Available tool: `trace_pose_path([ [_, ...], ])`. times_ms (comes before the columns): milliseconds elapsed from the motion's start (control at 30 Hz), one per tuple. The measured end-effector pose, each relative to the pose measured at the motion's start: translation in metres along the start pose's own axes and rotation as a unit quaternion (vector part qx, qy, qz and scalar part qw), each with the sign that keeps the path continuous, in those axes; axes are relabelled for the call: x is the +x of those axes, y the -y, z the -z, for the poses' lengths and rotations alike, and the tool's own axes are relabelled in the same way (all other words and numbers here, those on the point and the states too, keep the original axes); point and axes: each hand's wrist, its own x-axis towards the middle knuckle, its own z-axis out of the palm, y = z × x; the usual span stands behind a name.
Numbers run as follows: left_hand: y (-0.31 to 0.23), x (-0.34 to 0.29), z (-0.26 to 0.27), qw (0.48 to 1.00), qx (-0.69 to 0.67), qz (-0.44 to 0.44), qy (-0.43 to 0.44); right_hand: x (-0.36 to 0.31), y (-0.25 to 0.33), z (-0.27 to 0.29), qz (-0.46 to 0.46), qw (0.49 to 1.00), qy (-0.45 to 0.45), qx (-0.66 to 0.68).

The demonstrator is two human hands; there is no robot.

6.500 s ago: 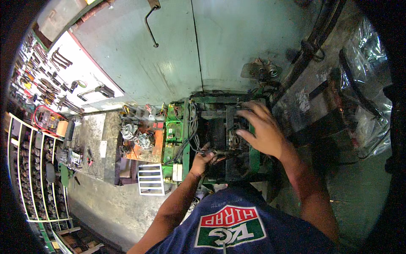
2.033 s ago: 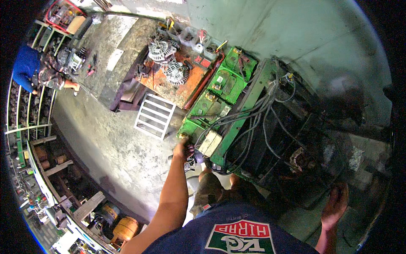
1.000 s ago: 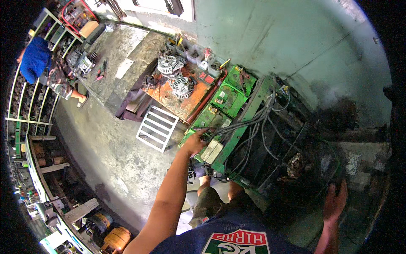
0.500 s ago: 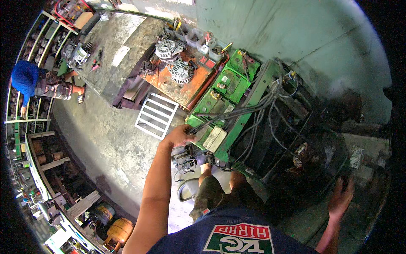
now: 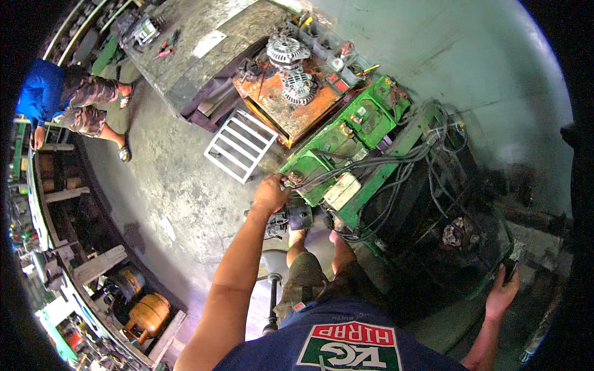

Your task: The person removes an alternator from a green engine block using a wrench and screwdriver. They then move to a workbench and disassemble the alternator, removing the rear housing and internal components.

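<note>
My left hand [image 5: 271, 193] is at the near left corner of a green-cased battery [image 5: 307, 168]. Its fingers are closed around the end of a black cable [image 5: 346, 167], by the battery's terminal; the fingertips are partly hidden. Low on the far right, my right hand [image 5: 502, 295] is closed on a small dark object [image 5: 509, 267], its kind too dim to make out. Between my hands stands a green metal frame [image 5: 387, 162] draped with several black cables. A pale block [image 5: 342, 190] lies on top near the battery.
Two alternators [image 5: 288, 52] sit on an orange bench [image 5: 266, 93]. A white slatted rack [image 5: 241, 145] leans below it. On the left, a person in blue [image 5: 44, 93] stands by shelving. An orange tank [image 5: 148, 314] is at the lower left. A green wall [image 5: 470, 55] rises behind.
My view has shifted left and down. The left hand has closed at the cable end by the battery terminal. My right hand, open before, now holds a dark object. The person in blue has straightened up.
</note>
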Motion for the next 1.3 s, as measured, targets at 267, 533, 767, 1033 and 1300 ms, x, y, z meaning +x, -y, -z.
trace_pose_path([
  [267, -0.027, -0.055, -0.078, 0.984, -0.080, 0.085, 0.133, 0.002, -0.015, -0.006, 0.047, 0.995, -0.016, 0.084],
  [533, -0.054, -0.040, -0.066, 0.908, -0.364, 0.107, -0.177, -0.013, -0.011, -0.005, -0.014, 0.998, -0.051, -0.028],
  [767, -0.107, 0.081, -0.003, 0.929, -0.357, 0.012, -0.102, -0.023, -0.031, 0.001, -0.052, 0.998, -0.028, -0.024],
  [1033, -0.143, 0.151, -0.084, 0.851, -0.287, -0.066, 0.434, -0.049, -0.075, 0.016, -0.041, 0.973, -0.025, -0.227],
  [1300, -0.158, 0.176, -0.132, 0.703, -0.077, -0.070, 0.703, -0.047, -0.028, 0.010, -0.073, 0.995, -0.025, -0.065],
])
